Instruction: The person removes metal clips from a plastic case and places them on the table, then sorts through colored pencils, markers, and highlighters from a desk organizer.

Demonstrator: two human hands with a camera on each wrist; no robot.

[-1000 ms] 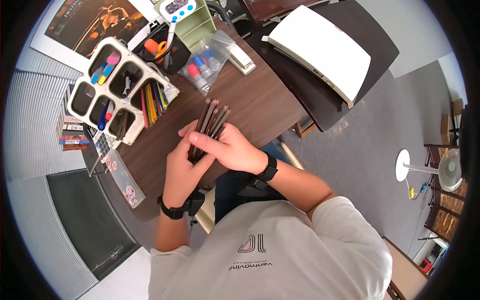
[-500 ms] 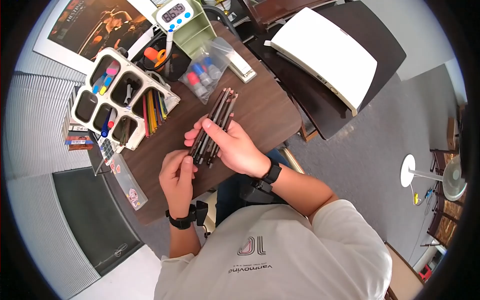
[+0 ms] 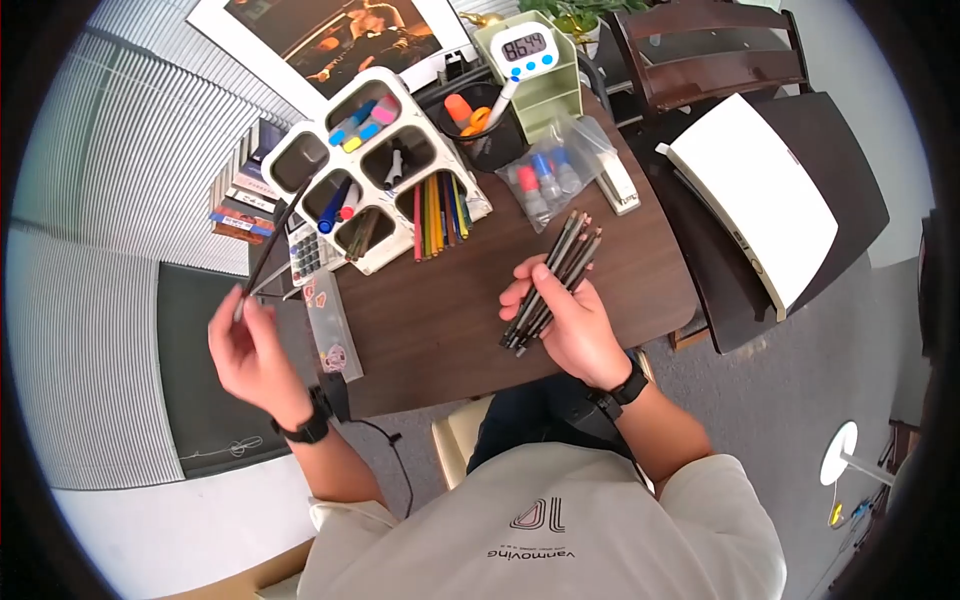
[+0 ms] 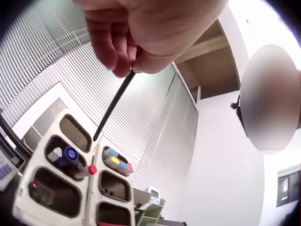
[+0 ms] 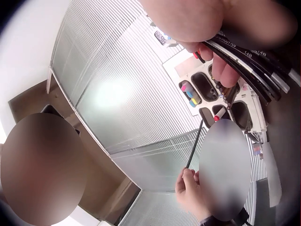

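My left hand (image 3: 250, 355) pinches one dark pencil (image 3: 270, 250) by its end, out at the left of the desk. The pencil slants toward the white multi-compartment organizer (image 4: 89, 193); in the left wrist view its far tip overlaps the rim beside an empty upper compartment (image 4: 75, 132). Over the desk's front part, my right hand (image 3: 578, 335) grips a bundle of several dark pencils (image 3: 565, 265), its thumb lying across them. Lettering "14B" shows on these pencils in the right wrist view. Other compartments hold highlighters (image 3: 365, 125), markers (image 3: 335, 208), coloured pencils (image 3: 432, 215) and thin brownish sticks (image 3: 360, 235).
Behind the organizer are a mesh pen cup (image 3: 490, 150), a digital timer (image 3: 525, 50) and a green shelf (image 3: 555, 105). A plastic bag of capped bottles (image 3: 560, 180) and a stapler (image 3: 618, 185) lie on the desk (image 3: 430, 320). A stickered clear case (image 3: 335, 330) sits at the left edge.
My left hand has left the bundle and moved left with one pencil, up toward the organizer. My right hand keeps the other pencils. The head view has shifted, bringing the desk rightward.
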